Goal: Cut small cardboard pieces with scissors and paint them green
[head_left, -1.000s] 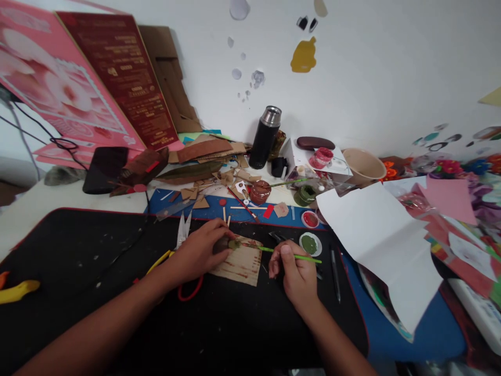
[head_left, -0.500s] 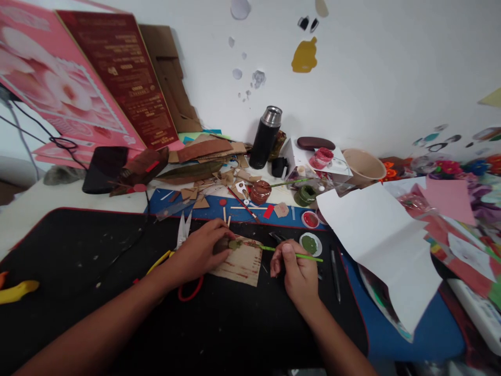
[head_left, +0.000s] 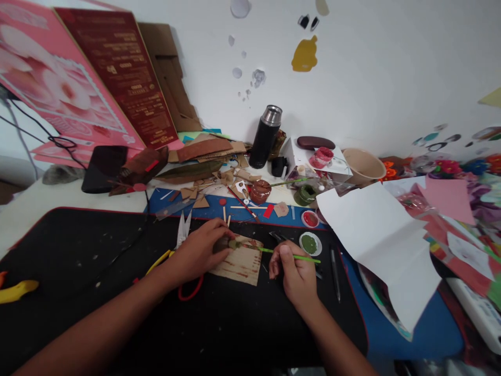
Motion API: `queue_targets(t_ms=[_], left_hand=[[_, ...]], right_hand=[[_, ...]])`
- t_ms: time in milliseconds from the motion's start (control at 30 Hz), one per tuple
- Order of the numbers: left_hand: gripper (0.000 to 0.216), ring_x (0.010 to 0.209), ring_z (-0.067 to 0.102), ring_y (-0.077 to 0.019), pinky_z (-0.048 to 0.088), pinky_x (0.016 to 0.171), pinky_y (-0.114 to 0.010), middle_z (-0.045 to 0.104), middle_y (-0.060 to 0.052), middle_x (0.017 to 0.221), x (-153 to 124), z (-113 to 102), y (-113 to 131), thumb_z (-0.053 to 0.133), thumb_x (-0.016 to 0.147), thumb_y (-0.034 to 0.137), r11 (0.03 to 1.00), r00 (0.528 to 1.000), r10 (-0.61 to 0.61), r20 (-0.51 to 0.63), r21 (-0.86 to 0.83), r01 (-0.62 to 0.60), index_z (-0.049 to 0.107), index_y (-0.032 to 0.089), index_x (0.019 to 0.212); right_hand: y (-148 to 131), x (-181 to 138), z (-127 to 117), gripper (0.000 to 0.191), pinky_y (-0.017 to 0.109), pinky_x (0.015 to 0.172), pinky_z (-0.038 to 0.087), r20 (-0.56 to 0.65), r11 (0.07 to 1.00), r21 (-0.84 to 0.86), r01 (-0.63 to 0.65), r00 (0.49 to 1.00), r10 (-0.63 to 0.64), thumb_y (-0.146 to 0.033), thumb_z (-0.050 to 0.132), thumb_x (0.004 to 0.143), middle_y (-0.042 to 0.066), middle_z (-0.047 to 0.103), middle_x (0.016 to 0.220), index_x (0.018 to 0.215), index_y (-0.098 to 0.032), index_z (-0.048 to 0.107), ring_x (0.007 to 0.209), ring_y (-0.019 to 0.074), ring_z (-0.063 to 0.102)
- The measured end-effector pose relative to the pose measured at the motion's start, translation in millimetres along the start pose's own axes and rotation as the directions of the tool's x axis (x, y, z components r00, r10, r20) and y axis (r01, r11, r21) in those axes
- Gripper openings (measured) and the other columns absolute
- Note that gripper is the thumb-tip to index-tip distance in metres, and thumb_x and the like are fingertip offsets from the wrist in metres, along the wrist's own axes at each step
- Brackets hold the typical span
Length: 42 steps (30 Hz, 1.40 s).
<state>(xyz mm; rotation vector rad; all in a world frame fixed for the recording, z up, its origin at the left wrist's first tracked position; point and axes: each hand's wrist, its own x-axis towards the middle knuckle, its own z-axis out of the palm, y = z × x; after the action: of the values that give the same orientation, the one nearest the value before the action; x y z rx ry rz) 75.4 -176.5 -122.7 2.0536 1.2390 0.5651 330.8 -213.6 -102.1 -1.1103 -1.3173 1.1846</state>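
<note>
Between the fingers of my right hand (head_left: 295,271) is a thin green-handled paintbrush (head_left: 301,257), its tip pointing left. My left hand (head_left: 203,248) is closed in a pinch on a small olive-green piece (head_left: 234,244), partly hidden by the fingers. The brush tip reaches close to this piece; whether they touch I cannot tell. Under both lies a piece of cardboard (head_left: 238,269) streaked with reddish-brown paint. Scissors (head_left: 183,232) with yellow and red handles lie partly beneath my left hand and wrist. To the right of the cardboard sits a white lid of green paint (head_left: 310,244).
Paint jars, brown (head_left: 260,192) and green (head_left: 305,195), stand behind with a lid of red paint (head_left: 310,219). A black thermos (head_left: 266,137) stands near the wall. Cardboard scraps (head_left: 195,193) lie at the back. White paper (head_left: 383,235) covers the right; a pen (head_left: 335,274) lies nearby.
My right hand and the brush have shifted slightly to the left, toward the small piece. My left hand stays in place.
</note>
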Motion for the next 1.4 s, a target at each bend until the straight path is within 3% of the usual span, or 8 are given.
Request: queue_targets(t_ms=[700, 1100, 1400], left_hand=[[0.016, 0.113, 0.063, -0.0267, 0.052, 0.102, -0.044, 0.064, -0.006, 0.118, 1.1, 1.7, -0.9, 0.068, 0.093, 0.031, 1.000, 1.000, -0.014, -0.025, 0.005, 0.014, 0.067, 0.023, 0.108], [0.019, 0.117, 0.063, -0.0270, 0.052, 0.105, -0.044, 0.064, -0.007, 0.123, -0.7, 1.0, 0.7, 0.066, 0.095, 0.031, 1.000, 1.000, -0.006, -0.029, 0.000, 0.006, 0.069, 0.025, 0.113], [0.021, 0.115, 0.063, -0.0259, 0.052, 0.104, -0.044, 0.063, -0.006, 0.121, -0.5, 0.6, 0.3, 0.066, 0.095, 0.028, 1.000, 1.000, 0.003, -0.014, -0.004, -0.003, 0.069, 0.024, 0.115]], right_hand=[[-1.1, -3.2, -1.2, 0.050, 0.023, 0.045, 0.042, 0.028, 1.000, -0.024, -0.003, 1.000, 0.004, -0.053, 0.052, 0.108, -0.002, 0.056, 0.052, 0.073, -0.019, 0.062, 0.042, 0.0125, 0.055], [-5.3, 0.3, -1.1, 0.049, 0.023, 0.045, 0.043, -0.024, 1.000, -0.002, -0.001, 1.000, 0.001, -0.053, 0.054, 0.108, -0.002, 0.054, 0.052, 0.074, -0.019, 0.063, 0.043, 0.0125, 0.056], [-2.8, 1.0, 8.6, 0.048, 0.023, 0.046, 0.043, 0.040, 1.000, 0.005, 0.014, 0.999, -0.014, -0.051, 0.053, 0.109, -0.002, 0.056, 0.052, 0.077, -0.018, 0.065, 0.044, 0.0127, 0.057]])
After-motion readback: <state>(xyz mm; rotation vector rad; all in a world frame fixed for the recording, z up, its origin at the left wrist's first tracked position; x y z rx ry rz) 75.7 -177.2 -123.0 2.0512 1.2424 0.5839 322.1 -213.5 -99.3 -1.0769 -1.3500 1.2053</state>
